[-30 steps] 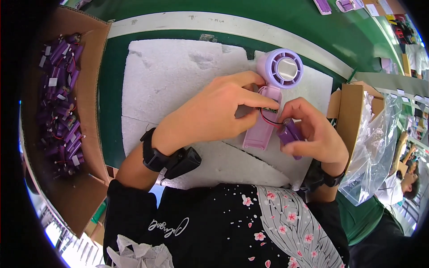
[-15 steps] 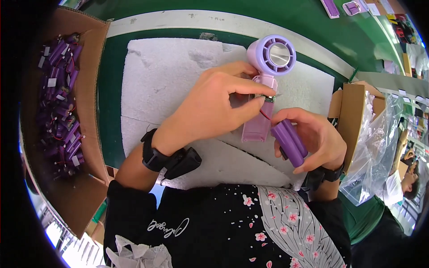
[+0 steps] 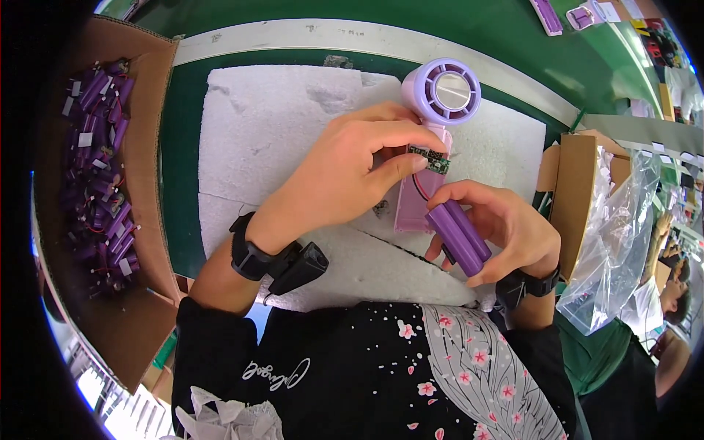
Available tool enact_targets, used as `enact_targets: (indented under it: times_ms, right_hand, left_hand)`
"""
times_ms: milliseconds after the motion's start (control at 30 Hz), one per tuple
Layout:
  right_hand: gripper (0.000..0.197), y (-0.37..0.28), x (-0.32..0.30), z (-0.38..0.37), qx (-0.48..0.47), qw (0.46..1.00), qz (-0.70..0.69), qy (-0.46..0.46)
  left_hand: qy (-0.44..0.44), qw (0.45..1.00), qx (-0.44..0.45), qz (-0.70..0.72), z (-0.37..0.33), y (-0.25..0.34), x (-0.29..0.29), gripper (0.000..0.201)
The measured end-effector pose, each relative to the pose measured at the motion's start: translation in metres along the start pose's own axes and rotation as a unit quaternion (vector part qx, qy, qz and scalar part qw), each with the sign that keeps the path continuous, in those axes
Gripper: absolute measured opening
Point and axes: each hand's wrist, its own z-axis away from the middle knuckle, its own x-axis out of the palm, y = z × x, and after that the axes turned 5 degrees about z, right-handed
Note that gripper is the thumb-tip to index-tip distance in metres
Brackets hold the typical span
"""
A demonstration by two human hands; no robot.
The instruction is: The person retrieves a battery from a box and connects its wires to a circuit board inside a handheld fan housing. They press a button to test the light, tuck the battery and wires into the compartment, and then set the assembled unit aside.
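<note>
A lilac handheld fan (image 3: 444,92) lies on a white foam sheet (image 3: 253,125), its round head away from me and its pink handle shell (image 3: 412,207) toward me. My left hand (image 3: 352,165) pinches a small green circuit board (image 3: 434,161) between thumb and fingers above the handle. Red and dark wires (image 3: 420,187) run from the board toward a purple two-cell battery pack (image 3: 460,238). My right hand (image 3: 513,231) grips that pack between thumb and fingers, just right of the handle's lower end. Part of the fan's neck is hidden behind my left fingers.
A cardboard box (image 3: 165,183) full of purple battery packs with wires (image 3: 95,154) stands at the left. Another carton (image 3: 576,191) with clear plastic bags (image 3: 616,242) is at the right. Purple casing parts (image 3: 583,16) lie at the far right. Another person (image 3: 649,308) is beyond the right side.
The circuit board has tilted, showing more of its face. My right hand and the battery pack have moved slightly left, closer to the handle. The fan has shifted a little left.
</note>
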Motion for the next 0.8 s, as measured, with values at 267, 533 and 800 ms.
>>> enact_targets:
  times_ms: [267, 533, 800]
  right_hand:
    - [0.091, -0.0022, 0.0000, -0.0006, -0.006, 0.999, 0.034, -0.004]
    - [0.093, -0.0017, -0.0005, -0.0012, -0.004, 0.999, 0.040, 0.003]
    - [0.092, -0.0016, -0.0008, -0.0017, -0.011, 0.999, 0.047, 0.003]
  left_hand:
    - [0.007, 1.000, -0.003, -0.005, 0.0015, -0.0016, 0.0023, 0.018]
    - [0.020, 0.999, -0.024, -0.019, 0.0013, 0.0015, 0.0072, 0.021]
    - [0.008, 0.998, -0.015, -0.059, 0.0012, 0.0033, 0.0088, 0.025]
